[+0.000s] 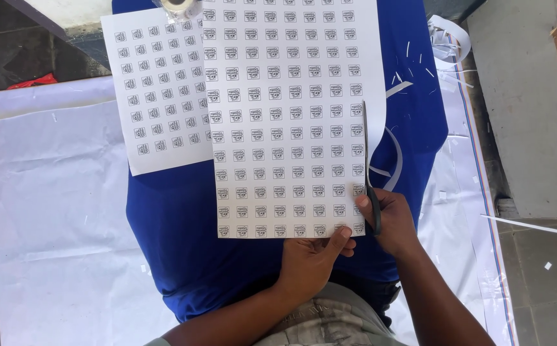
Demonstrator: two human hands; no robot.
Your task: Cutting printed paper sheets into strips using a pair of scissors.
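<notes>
A white sheet (285, 115) printed with rows of small square labels lies over a blue cloth (176, 224). My left hand (313, 259) pinches its bottom edge near the right corner. My right hand (387, 221) grips dark-handled scissors (369, 173) whose blades run up the sheet's right margin. A thin cut strip of paper (395, 150) curls away to the right of the blades. A second printed sheet (160, 96) lies partly under the first, at upper left.
A roll of clear tape (179, 8) rests at the top edge of the sheets. White plastic sheeting (54, 211) covers the floor. Paper slivers (448, 45) and a long strip (522, 224) lie at right beside a concrete step (522, 109).
</notes>
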